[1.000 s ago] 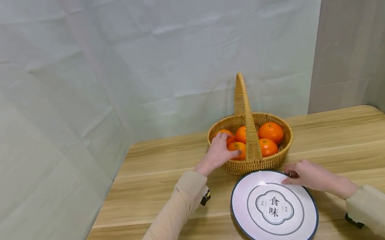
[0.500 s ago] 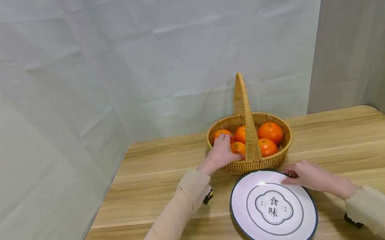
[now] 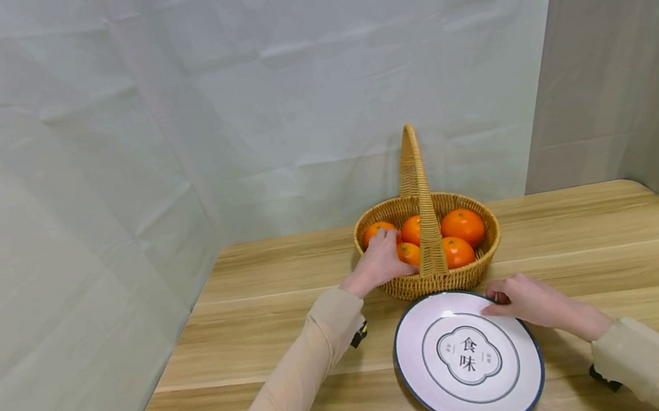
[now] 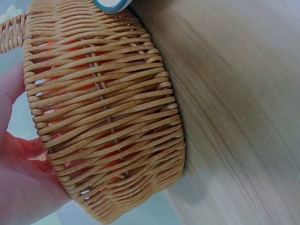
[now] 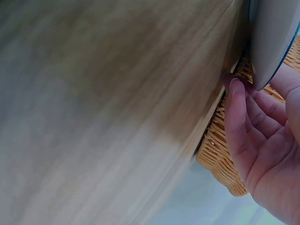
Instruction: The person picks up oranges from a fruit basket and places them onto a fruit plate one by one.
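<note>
A wicker basket [image 3: 404,286] with a tall handle stands toward the back of the table, holding several oranges [image 3: 462,227]. Over its left side, my left hand [image 3: 378,262] reaches in, fingers and thumb spread around the near-left orange [image 3: 409,252]. The left wrist view has that hand [image 4: 28,183] at the rim, its fingertips hidden behind the weave. In front of the basket lies a white plate [image 3: 416,369] with a dark blue rim. My right hand [image 3: 533,301] pinches its far right edge, thumb on top; the right wrist view shows fingers [image 5: 236,108] curled under the rim.
The wooden table [image 3: 246,329] extends to both sides of the basket and plate. Pale cloth [image 3: 301,97] hangs behind and to the left, with a grey-brown cloth [image 3: 604,89] at the right. The basket's arched handle [image 3: 420,178] rises beside my left hand.
My left hand has settled slightly lower over the near-left orange, its thumb moving down toward the basket's front rim. The right hand and plate have hardly moved.
</note>
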The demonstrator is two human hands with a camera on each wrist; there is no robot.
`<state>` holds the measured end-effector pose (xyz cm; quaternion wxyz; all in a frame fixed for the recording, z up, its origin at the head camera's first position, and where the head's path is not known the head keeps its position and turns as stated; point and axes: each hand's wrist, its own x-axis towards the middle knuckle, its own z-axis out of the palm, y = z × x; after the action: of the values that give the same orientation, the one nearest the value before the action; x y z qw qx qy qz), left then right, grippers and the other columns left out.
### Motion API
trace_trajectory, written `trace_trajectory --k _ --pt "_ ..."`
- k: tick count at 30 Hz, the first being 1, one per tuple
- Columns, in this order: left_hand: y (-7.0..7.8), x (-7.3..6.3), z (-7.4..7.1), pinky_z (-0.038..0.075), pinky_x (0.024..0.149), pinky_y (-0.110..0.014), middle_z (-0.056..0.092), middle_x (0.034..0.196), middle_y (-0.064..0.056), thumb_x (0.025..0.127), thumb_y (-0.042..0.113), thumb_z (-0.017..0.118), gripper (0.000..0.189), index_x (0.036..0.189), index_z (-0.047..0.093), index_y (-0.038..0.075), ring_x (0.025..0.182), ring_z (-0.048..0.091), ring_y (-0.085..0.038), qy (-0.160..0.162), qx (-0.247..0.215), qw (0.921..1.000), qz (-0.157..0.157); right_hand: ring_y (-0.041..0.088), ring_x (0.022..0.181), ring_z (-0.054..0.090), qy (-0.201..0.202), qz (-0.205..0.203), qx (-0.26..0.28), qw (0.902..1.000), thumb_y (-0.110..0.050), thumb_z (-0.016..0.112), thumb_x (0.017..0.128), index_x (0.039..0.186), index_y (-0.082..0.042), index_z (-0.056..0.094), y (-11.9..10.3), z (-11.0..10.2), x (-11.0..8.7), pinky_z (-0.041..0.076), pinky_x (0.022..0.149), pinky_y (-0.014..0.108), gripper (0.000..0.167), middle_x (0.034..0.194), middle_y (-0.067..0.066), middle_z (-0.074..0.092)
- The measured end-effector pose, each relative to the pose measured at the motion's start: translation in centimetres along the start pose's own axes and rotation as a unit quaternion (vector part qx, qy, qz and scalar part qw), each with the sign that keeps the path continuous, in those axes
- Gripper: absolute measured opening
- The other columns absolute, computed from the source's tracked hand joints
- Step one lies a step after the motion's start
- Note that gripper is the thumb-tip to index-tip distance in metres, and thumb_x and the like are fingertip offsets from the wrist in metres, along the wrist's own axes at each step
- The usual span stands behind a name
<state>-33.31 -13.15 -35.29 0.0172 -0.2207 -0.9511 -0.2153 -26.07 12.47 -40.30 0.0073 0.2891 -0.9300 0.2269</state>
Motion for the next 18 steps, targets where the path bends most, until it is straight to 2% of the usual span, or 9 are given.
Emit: trace_trajectory --k 7,18 --pt "0.00 0.24 0.20 0.038 0.089 -0.033 0.047 0.118 -0.013 0.071 0.038 0.074 0.070 0.122 0.044 0.001 0.104 0.044 -0.024 0.000 0.005 0.9999 0.011 0.004 0.052 0.041 -0.002 0.000 0.002 1.0000 -0.025 0.070 0.079 0.078 -0.013 0.059 0.11 0.06 0.01 0.036 0.046 0.022 0.017 0.060 -0.010 0.044" --pt "-0.02 0.61 0.49 0.041 0.080 -0.027 0.054 0.098 -0.005 0.073 0.040 0.072 0.057 0.111 0.051 0.003 0.091 0.046 -0.020 0.003 0.020 0.9996 0.022 0.003 0.052 0.041 0.003 -0.004 -0.001 1.0000 -0.024 0.070 0.079 0.077 -0.013 0.059 0.19 0.04 0.07 0.036 0.046 0.022 0.016 0.059 -0.011 0.044"
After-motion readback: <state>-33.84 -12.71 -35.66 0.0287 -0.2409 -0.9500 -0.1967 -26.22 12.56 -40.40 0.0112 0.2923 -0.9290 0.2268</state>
